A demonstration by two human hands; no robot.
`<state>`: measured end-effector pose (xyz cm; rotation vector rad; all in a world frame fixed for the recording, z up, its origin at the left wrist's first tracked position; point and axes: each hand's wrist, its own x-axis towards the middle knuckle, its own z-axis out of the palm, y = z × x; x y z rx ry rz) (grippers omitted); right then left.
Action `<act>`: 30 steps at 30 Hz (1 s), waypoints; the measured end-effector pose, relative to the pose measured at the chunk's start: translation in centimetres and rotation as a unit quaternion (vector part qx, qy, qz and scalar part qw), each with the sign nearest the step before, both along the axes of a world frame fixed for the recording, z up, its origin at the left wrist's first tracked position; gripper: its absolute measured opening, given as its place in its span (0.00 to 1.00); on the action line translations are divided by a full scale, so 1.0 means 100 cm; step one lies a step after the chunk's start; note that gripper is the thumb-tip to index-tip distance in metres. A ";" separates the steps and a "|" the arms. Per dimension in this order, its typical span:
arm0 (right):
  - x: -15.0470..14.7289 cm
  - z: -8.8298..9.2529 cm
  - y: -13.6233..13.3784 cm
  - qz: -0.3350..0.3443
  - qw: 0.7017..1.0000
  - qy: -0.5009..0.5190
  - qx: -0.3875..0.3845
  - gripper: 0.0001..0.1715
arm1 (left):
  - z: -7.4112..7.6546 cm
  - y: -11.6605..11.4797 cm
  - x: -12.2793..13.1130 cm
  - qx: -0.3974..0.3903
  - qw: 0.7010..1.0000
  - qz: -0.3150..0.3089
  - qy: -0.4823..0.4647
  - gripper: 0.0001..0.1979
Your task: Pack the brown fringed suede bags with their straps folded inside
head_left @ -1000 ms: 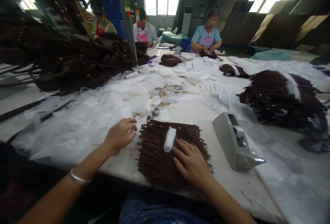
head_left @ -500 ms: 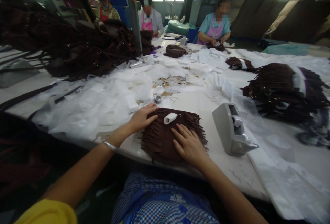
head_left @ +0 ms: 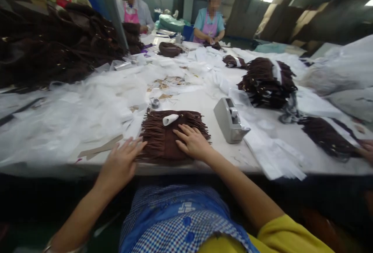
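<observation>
A dark brown fringed bag [head_left: 171, 142] lies flat at the table's front edge. Near its top sits a small white wrapped piece [head_left: 170, 119], rolled like a tube. My right hand [head_left: 192, 141] rests flat on the bag's right half, fingers spread. At the lower left corner of the fringe is my left hand [head_left: 124, 160], its fingers stretched out and slightly blurred; whether it touches the fringe I cannot tell. To the right of the bag stands a grey tape dispenser [head_left: 230, 121]. Tan strips [head_left: 100, 147] lie beyond my left hand.
White wrapping sheets [head_left: 96, 105] cover the table's left side. Brown bags are heaped [head_left: 58, 47] at the back left. A stack of fringed bags [head_left: 268, 82] stands at the right, another fringed bag [head_left: 326, 136] nearer. A person's hand [head_left: 367, 150] shows at the right edge. Co-workers sit across the table.
My left hand has come from the bag's upper left edge down to its lower left corner. My right hand stays on the bag. The view has turned right.
</observation>
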<state>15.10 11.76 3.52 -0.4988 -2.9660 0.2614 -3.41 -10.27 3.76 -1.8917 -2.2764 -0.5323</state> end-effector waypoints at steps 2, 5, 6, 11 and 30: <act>-0.002 -0.001 0.000 -0.001 1.000 0.006 0.002 0.29 | 0.023 0.008 0.017 0.031 0.999 0.007 0.025 0.27; 0.000 -0.001 0.005 0.026 1.000 0.010 -0.002 0.29 | 0.034 0.034 0.053 0.019 0.995 -0.096 0.009 0.25; 0.005 -0.001 0.010 0.047 0.999 0.014 -0.005 0.30 | 0.029 0.043 0.061 -0.003 0.992 -0.125 0.009 0.25; 0.068 0.004 0.046 0.105 0.994 0.040 -0.011 0.30 | -0.018 0.063 0.057 -0.057 0.986 -0.157 0.026 0.25; 0.092 -0.021 0.028 -0.055 0.984 0.169 -0.014 0.33 | 0.004 0.073 0.038 -0.077 0.984 -0.112 -0.112 0.27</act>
